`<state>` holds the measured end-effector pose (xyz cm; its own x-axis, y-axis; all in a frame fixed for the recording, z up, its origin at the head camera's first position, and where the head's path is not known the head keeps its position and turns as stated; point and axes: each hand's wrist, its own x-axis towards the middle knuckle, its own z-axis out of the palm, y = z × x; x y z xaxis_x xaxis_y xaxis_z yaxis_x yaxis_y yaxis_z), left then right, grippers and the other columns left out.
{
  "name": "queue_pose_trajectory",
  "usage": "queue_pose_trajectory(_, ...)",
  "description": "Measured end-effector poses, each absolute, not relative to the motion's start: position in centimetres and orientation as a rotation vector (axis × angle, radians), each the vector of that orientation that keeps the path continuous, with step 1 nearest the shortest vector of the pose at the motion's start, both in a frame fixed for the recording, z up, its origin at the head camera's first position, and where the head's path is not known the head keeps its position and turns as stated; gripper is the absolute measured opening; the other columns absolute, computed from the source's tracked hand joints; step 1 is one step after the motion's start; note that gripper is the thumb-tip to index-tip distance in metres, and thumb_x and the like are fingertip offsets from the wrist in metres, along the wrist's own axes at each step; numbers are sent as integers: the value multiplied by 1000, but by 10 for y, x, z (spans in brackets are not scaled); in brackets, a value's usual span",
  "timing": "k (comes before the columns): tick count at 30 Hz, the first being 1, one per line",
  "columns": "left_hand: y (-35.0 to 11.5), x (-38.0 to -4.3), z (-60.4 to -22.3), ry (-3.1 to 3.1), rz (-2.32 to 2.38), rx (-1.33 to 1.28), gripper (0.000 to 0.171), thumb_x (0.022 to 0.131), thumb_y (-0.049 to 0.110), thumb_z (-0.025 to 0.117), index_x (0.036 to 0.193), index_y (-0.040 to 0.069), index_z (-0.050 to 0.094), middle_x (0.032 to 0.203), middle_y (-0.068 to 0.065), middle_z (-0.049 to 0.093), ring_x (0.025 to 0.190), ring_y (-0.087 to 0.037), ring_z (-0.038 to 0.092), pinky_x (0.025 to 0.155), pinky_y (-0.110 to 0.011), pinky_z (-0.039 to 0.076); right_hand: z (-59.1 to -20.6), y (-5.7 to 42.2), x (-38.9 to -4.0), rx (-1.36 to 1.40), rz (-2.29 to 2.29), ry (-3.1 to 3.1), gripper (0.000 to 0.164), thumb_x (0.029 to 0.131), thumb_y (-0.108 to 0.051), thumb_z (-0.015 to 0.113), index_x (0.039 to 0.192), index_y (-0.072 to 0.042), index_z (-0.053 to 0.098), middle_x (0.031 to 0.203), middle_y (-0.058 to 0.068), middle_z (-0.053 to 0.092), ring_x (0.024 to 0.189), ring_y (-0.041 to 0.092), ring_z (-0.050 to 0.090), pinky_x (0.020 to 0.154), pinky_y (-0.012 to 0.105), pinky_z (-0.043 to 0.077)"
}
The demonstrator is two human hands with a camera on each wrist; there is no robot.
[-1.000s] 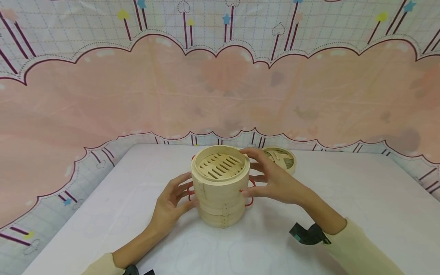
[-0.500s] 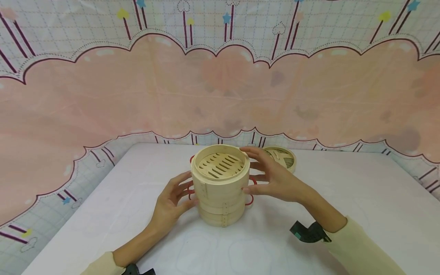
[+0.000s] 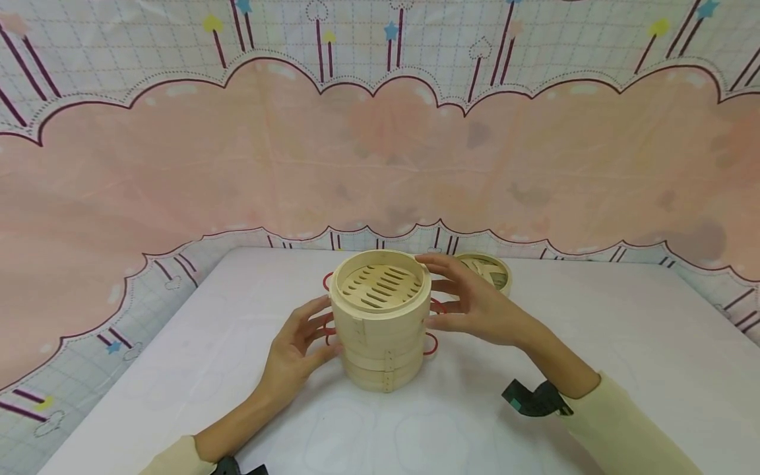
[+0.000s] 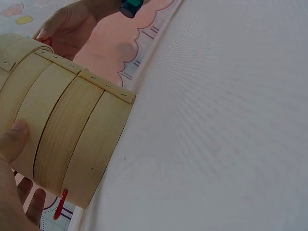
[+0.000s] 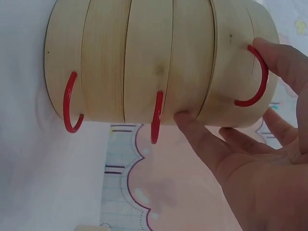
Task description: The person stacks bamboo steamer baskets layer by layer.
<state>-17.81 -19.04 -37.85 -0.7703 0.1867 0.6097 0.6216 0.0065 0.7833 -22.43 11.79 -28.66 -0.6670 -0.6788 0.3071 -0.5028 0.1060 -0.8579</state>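
Observation:
A stack of round bamboo steamer baskets (image 3: 380,349) stands upright on the white table, its top tier (image 3: 382,287) uncovered so the slotted base shows. Against the stack's left side, the left hand (image 3: 291,353) holds the lower tiers between thumb and fingers. The right hand (image 3: 477,310) grips the top tier from the right, with fingers toward the far rim and thumb on the near wall. In the right wrist view, red loop handles (image 5: 156,118) stick out from the tiers, the uppermost near the thumb. Part of the left hand's fingers is hidden behind the stack.
A woven bamboo lid (image 3: 493,272) lies on the table behind the right hand, partly covered by it. The white table (image 3: 629,343) spreads around the stack. A printed pink cloth (image 3: 380,171) hangs behind. Black wrist devices (image 3: 537,401) sit at both cuffs.
The top tier has turned a little: its front seam has shifted right and its left red loop shows more. The right hand's thumb moved slightly right with it. The left hand stays put.

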Motion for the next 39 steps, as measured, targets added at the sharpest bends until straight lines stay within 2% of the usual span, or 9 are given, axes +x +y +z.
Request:
queue_pose_trajectory(8,-192,-178,-379,-1951,-1824,-845,81,75,-18,71,144,1,33,139,-13,46,118,-25,54,94,-34,48,-289,118,-225,-1198,-1635,2166,80,81,-3,75,146,-17,32,146,1,35,131,28,41,95,36,48)
queue_pose_trajectory(17,-189,-178,-376,-1989,-1764,-809,79,75,-16,72,143,1,35,142,-12,43,119,-22,54,94,-34,47,-291,124,-233,-1206,-1669,2101,76,83,-2,73,146,-13,33,148,6,34,130,33,40,92,40,49)
queue_pose_trajectory(25,-187,-179,-375,-2015,-1708,-794,79,79,-14,68,147,3,31,139,-11,45,116,-21,56,92,-32,49,-289,126,-236,-1217,-1686,2055,75,82,1,73,145,-9,34,146,6,36,131,32,40,92,40,49)
queue_pose_trajectory(39,-185,-181,-374,-2042,-1682,-784,77,84,-15,63,149,4,27,139,-12,44,117,-24,55,92,-32,49,-290,131,-243,-1228,-1663,2079,67,86,2,68,144,-8,36,146,8,38,128,32,44,91,39,51)
